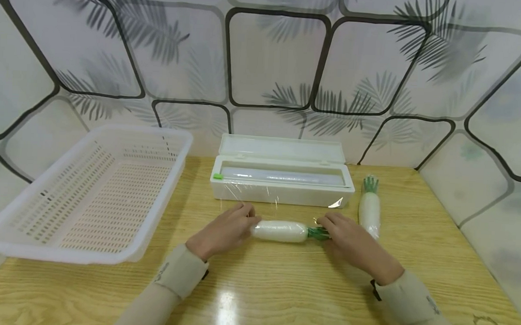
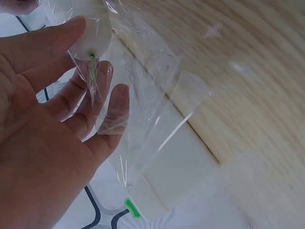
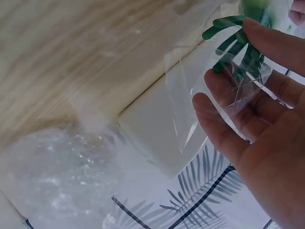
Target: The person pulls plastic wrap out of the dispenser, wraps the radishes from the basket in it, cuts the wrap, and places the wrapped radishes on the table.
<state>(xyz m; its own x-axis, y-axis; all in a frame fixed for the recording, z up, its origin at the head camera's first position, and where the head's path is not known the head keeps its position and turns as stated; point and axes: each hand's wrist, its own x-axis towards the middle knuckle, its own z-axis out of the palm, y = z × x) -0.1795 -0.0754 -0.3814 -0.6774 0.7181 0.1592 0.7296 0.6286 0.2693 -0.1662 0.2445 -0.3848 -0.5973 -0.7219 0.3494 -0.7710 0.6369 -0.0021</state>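
A white radish with short green leaves lies crosswise before the cling film box, with clear cling film around it. My left hand holds its root end; the thumb presses the radish's side and the other fingers curl behind the film. At the leafy end, my right hand pinches the leaves through the film, thumb on one side and fingers on the other. Film stretches from the radish toward the box, whose lid stands up, showing the roll inside.
Right of the box lies a second white radish, wrapped in film, partly behind my right hand. A large white perforated basket stands on the left of the wooden table. A patterned wall rises behind the box.
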